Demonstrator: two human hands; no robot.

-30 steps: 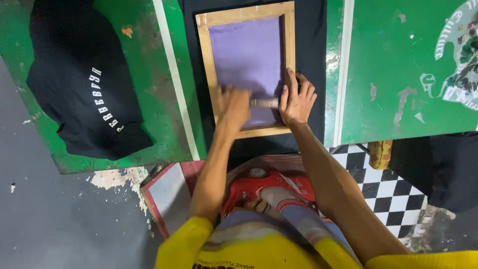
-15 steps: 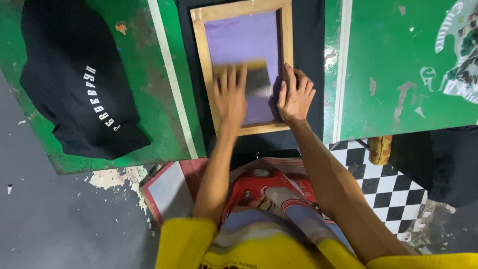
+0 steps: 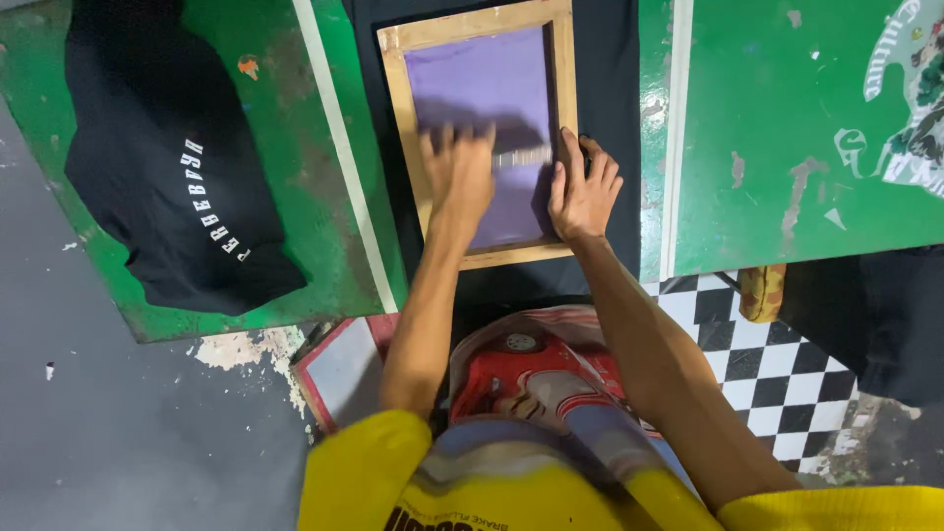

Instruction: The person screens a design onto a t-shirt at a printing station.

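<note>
Squeegee pushed further up the purple screen

Squeegee (image 3: 519,156) sits across the middle of the purple mesh, its pale blade showing between your two hands. Your left hand (image 3: 458,177) lies over its left part with fingers pressed down on it, though whether they curl around it or just bear on top, you cannot tell from here. Your right hand (image 3: 582,187) rests spread on the right rail of the wooden frame (image 3: 393,98), thumb side touching the blade's end. Half a second ago the blade was lower on the mesh, and a second ago lower again near the bottom rail; your left hand has travelled up with it while the right has kept to the rail.

Under the frame lies black fabric (image 3: 610,69), running between two green boards (image 3: 787,147). A folded black shirt (image 3: 167,167) with white lettering lies on the left board, well apart from the frame. Below, a checkered floor patch (image 3: 777,374) shows beside your yellow sleeves (image 3: 364,472).

Most of the squeegee is hidden beneath your left hand, and the white print at the far right is cut off by the edge
</note>
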